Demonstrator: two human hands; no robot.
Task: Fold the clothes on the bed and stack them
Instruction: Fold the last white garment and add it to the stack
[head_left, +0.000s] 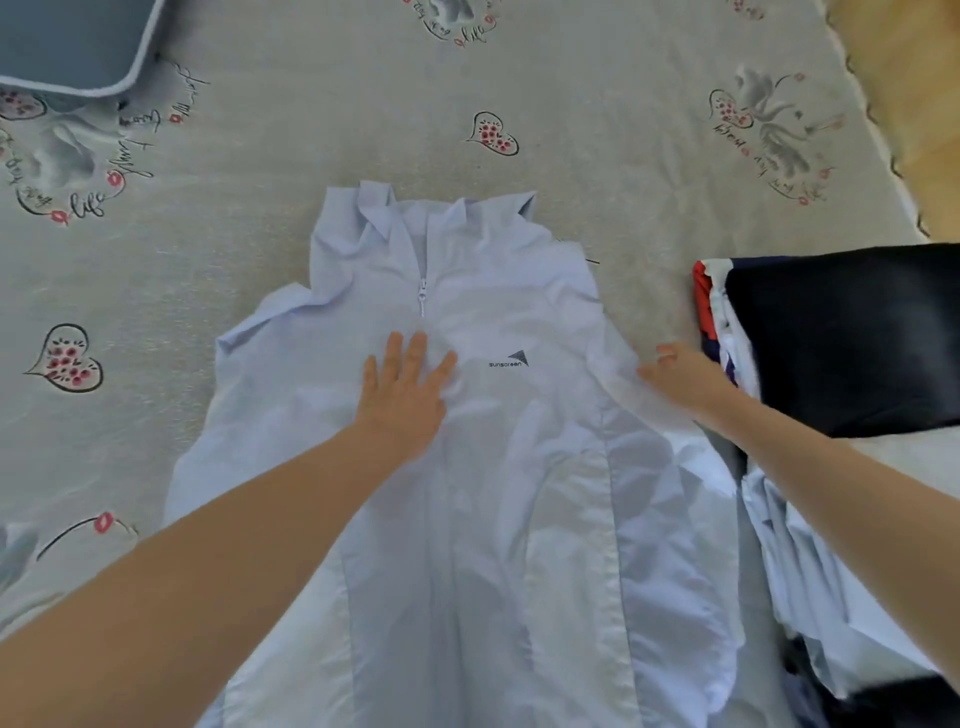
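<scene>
Left hand flat, fingers spread, pins our jacket just below its zip mid-bed, so right hand, pinching the sleeve edge beside that zip, can likely fold inward.

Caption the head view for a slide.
Left hand presses the pale blue jacket flat while right hand grips its edge.

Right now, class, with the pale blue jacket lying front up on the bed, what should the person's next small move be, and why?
Probably fold the right side inward. The left hand lies flat on the jacket near the zip, pinning it, while the right hand pinches the fabric at the right shoulder edge, beside the dark folded clothes. That grip suits drawing the edge toward the middle.
</scene>
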